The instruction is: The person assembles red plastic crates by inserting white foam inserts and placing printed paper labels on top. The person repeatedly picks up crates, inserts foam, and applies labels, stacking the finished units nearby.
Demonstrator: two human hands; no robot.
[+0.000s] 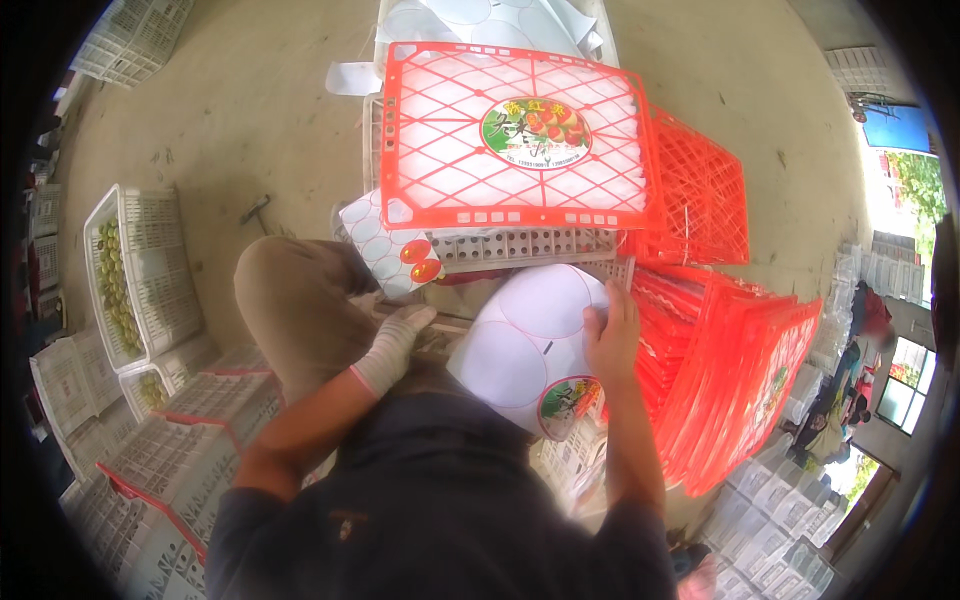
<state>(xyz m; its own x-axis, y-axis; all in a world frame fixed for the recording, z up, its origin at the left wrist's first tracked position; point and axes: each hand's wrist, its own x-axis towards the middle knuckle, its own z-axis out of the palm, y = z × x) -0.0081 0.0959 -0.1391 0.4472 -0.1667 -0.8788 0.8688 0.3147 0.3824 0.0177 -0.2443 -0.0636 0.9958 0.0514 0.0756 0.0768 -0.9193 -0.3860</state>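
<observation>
A white sheet of oval stickers (520, 335) drapes over my right knee, with one printed fruit label (568, 405) left near its lower edge. At the sheet's right edge is my bare right hand (614, 335), thumb on top and fingers closed along the border. My left hand (400, 345), in a whitish glove, rests by my left thigh; its fingers look curled together, and what they hold, if anything, is hidden. Ahead lies a red lattice crate lid (425, 135) with an oval fruit label (537, 132) at its middle. Another sticker sheet (385, 235) with red ovals hangs by its near left corner.
Red lids (715, 375) stand stacked on edge at my right, below another red lattice piece (705, 190). A pale crate (530, 243) supports the labelled lid. White crates of round fruit (155, 270) stand at left. Backing sheets (490, 25) fill a far crate. A tool (255, 208) lies on the floor.
</observation>
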